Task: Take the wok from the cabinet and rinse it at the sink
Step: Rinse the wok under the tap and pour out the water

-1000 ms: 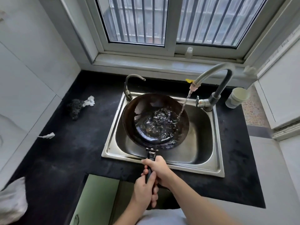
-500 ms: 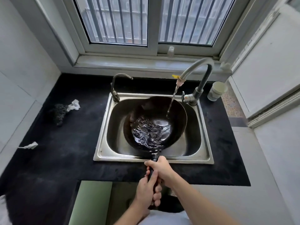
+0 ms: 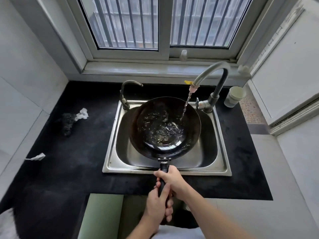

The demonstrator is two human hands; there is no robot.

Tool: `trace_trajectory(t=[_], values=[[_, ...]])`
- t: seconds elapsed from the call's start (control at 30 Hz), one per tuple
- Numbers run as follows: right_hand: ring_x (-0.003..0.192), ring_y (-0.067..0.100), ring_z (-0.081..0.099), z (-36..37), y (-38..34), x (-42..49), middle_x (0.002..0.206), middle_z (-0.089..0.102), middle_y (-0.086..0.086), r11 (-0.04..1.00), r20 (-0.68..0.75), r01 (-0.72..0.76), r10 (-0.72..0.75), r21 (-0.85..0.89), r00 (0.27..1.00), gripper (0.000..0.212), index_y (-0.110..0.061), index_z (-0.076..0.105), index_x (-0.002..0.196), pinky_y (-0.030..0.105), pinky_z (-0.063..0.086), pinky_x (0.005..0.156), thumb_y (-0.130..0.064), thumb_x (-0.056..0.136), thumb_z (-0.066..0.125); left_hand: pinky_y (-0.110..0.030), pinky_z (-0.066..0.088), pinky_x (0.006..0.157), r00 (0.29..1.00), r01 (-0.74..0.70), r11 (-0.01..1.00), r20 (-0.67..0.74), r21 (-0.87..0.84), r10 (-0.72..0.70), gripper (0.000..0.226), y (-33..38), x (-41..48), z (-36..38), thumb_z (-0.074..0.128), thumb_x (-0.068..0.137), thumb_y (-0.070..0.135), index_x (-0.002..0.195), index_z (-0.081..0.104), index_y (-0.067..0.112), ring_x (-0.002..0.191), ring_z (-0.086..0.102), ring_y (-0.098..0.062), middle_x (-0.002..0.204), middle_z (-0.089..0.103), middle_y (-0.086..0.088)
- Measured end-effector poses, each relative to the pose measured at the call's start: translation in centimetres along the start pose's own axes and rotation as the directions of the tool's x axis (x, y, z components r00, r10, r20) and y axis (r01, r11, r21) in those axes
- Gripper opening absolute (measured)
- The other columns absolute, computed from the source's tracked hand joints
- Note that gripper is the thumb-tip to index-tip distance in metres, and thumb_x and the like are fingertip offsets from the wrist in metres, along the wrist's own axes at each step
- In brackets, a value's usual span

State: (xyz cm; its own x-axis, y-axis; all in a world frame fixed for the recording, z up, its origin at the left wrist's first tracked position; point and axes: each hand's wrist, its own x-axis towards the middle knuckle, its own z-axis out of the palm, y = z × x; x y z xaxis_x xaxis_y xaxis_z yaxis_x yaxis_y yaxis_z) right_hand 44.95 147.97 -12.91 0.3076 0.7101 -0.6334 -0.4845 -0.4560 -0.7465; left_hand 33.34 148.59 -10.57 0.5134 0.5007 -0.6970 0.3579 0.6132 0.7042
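Note:
A dark round wok (image 3: 165,128) hangs over the steel sink (image 3: 110,163), with water swirling in its bowl. Its black handle (image 3: 163,171) points toward me over the sink's front rim. My right hand (image 3: 172,180) grips the handle close to the wok. My left hand (image 3: 158,204) grips the handle's end just behind it. A thin stream of water falls from the curved tap (image 3: 210,75) into the right side of the wok.
A second small tap (image 3: 126,94) stands at the sink's back left. A white cup (image 3: 233,96) sits right of the tap. A dark scrubber with a white scrap (image 3: 72,119) lies on the black counter (image 3: 69,161). An open green cabinet door (image 3: 101,216) is below.
The wok has tipped and swung, so the water inside has sloshed from the near side toward the middle and back. Both hands keep their grip on the handle.

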Motion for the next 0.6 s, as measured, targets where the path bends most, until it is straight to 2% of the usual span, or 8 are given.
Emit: trace_trajectory(t=[0.17,0.47,0.6], values=[[0.049,0.018,0.056,-0.8,0.9,0.3,0.059,0.057,0.006,0.999,-0.011,-0.012,0.013,0.038,1.000,0.018,-0.006,0.055,0.074,0.043,0.055,0.066,-0.004,0.088,0.066,-0.020,0.034,0.032,1.000,-0.001,1.000,-0.009,0.009,0.001,0.037,-0.4,0.3,0.7,0.052,0.098,0.031,0.074,0.049,0.003,0.031,0.037,-0.017,0.047,0.044,-0.006],[0.047,0.022,0.056,-1.8,-2.3,2.6,0.059,0.056,0.012,0.998,0.030,0.029,-0.028,-0.058,0.999,0.022,-0.010,0.058,0.063,0.049,0.051,0.071,-0.009,0.083,0.068,-0.018,0.032,0.032,0.995,-0.051,0.998,-0.082,-0.036,0.048,0.036,2.1,2.3,2.4,0.052,0.099,0.029,0.074,0.045,0.004,0.029,0.034,-0.016,0.046,0.042,-0.007],[0.047,0.019,0.057,-2.2,-3.7,3.3,0.060,0.058,0.007,0.994,0.045,0.065,-0.061,-0.094,0.997,0.017,-0.007,0.054,0.074,0.039,0.053,0.062,-0.005,0.087,0.065,-0.018,0.032,0.031,0.992,-0.086,0.996,-0.094,-0.038,0.082,0.037,3.0,2.9,2.9,0.050,0.099,0.027,0.074,0.046,0.002,0.029,0.034,-0.016,0.045,0.041,-0.007]])
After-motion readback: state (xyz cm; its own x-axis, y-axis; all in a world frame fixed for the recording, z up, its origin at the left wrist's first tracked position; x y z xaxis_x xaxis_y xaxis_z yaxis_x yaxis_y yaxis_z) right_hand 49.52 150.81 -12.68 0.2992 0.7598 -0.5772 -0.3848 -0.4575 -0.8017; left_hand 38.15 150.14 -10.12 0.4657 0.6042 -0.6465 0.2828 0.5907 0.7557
